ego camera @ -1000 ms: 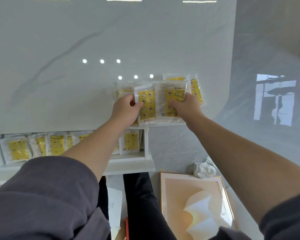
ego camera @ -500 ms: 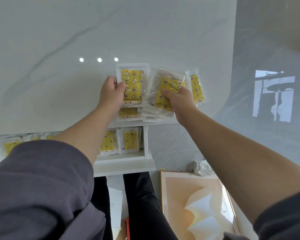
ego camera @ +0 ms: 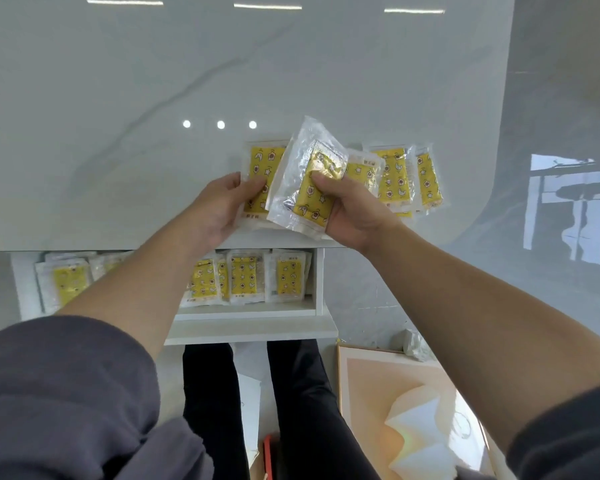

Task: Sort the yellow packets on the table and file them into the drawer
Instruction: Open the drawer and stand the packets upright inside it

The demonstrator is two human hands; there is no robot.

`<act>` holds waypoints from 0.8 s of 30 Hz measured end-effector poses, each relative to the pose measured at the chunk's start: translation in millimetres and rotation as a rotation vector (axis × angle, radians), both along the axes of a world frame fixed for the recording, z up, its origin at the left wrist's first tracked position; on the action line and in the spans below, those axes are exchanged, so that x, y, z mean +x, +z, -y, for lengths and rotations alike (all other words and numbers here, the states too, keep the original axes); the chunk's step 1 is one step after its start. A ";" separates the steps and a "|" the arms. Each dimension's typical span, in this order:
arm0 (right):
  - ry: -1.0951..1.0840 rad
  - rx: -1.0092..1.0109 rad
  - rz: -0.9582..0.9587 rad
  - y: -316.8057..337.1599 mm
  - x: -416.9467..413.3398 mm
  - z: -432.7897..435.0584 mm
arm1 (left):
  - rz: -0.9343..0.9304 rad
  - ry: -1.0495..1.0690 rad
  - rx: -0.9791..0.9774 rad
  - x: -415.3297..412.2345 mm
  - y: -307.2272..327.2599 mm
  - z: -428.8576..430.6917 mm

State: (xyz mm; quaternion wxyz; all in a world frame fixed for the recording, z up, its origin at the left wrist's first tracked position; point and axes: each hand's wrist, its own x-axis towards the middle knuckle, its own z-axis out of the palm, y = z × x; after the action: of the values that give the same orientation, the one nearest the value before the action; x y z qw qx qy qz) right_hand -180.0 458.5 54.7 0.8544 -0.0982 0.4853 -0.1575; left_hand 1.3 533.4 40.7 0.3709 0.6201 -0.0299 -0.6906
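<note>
At the worktop (ego camera: pixel 118 98) near edge, the right grip (ego camera: pixel 354 216) clutches a tilted packet (ego camera: pixel 309 199); the left grip (ego camera: pixel 219 209) pinches a flat packet (ego camera: pixel 260 168) beside it. Loose packets (ego camera: pixel 395 178) lie right; filed packets (ego camera: pixel 243 278) sit in the drawer (ego camera: pixel 253 329).

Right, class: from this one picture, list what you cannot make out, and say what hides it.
Head view only:
The drawer: its middle is hidden by the left forearm, so packets there cannot be counted.
The crumpled packet in the right hand: glare and fingers cover its face.
The flat packet held by the left hand: print too small to read.
The framed picture: cut off by the bottom edge.
</note>
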 end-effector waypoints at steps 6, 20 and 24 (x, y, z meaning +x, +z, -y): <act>0.066 0.048 -0.015 2.6 14.3 -20.2 | -0.052 0.114 0.055 14.1 7.9 -29.7; 0.616 -0.031 -0.396 -34.4 0.5 -103.2 | 0.198 -0.126 0.286 70.8 -16.8 -160.7; 0.679 -0.041 -0.526 -57.6 6.0 -142.2 | 0.252 -0.177 0.396 78.4 -38.8 -205.9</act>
State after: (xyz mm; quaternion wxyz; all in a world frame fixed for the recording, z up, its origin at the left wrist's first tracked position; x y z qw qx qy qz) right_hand -173.9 600.7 -3.0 0.7029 -0.3060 0.6235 0.1535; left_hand 79.6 739.4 1.9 0.1733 0.7568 0.0058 -0.6302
